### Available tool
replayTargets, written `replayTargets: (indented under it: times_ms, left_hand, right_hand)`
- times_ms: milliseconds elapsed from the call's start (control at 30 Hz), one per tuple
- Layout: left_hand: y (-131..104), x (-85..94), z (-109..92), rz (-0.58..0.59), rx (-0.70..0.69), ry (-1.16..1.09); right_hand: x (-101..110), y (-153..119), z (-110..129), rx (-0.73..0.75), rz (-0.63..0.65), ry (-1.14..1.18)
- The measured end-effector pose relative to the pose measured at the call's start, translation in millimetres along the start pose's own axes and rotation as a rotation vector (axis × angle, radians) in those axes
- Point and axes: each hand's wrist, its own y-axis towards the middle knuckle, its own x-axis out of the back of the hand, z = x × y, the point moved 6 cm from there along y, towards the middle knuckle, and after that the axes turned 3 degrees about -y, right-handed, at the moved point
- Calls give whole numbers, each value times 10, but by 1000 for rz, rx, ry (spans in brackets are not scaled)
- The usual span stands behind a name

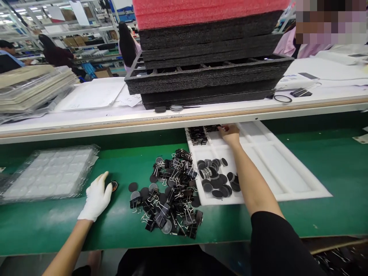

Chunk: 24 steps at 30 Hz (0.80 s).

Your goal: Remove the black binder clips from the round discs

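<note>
My left hand (96, 197), in a white glove, is low over the green bench with its thumb against a small round dark-rimmed disc (114, 186). The disc stands tilted, and the fingers behind it are partly hidden. My bare right hand (230, 134) reaches to the far end of the white divided tray (270, 161), just under the shelf edge. Its fingertips are closed at a black binder clip (219, 128), beside clips packed in the tray's corner (197, 135). Loose round black discs (220, 180) lie in a nearer compartment. A heap of binder clips and discs (172, 191) is between my hands.
Clear plastic blister trays (51, 172) are stacked at the left. A white shelf (115, 122) crosses above the bench, bearing black foam trays (207, 76) topped with red foam (209, 13). More clips (342, 257) show below at lower right. Other people work behind.
</note>
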Motion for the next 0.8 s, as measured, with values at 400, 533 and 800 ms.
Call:
replayTargets:
  times_ms: [400,533,800]
  left_hand:
    - [-134,104,59,146,-192,-135]
    - [26,38,-124,189,-151,-134]
    - [587,-220,-749,339,-226,-132]
  right_hand:
    - [695,-508,322,23,222,-88]
    - [835,-1185,258,105,615,-117]
    - [690,-1740,-21,61,774,25]
